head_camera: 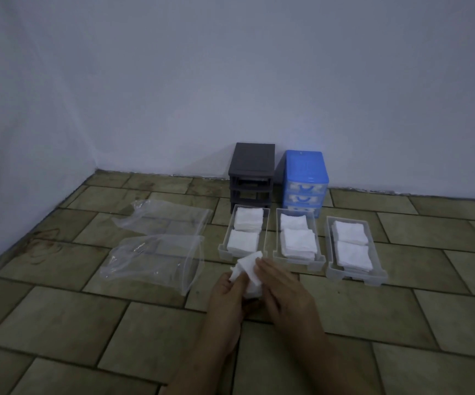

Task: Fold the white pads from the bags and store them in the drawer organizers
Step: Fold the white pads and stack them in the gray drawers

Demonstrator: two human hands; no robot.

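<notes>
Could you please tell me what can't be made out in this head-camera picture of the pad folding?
- How many folds the white pad has: the left hand and right hand cover it.
- Pad count per stack in the clear drawers: layers too small, dim.
- Blue organizer bottom drawer: hidden behind the middle drawer.
- Whether the plastic bags are empty: glare, blur.

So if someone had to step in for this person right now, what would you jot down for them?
Left hand and right hand: both hold one white pad, part folded, just above the floor.
Three clear drawers sit on the tiles: left drawer, middle drawer, right drawer, each with two stacks of folded pads.
Two clear bags lie to the left and look empty.
The grey organizer has its drawers out; the blue organizer looks shut.
Left to do: finish this fold, place the pad in a drawer, probably slide the drawers back in.
</notes>
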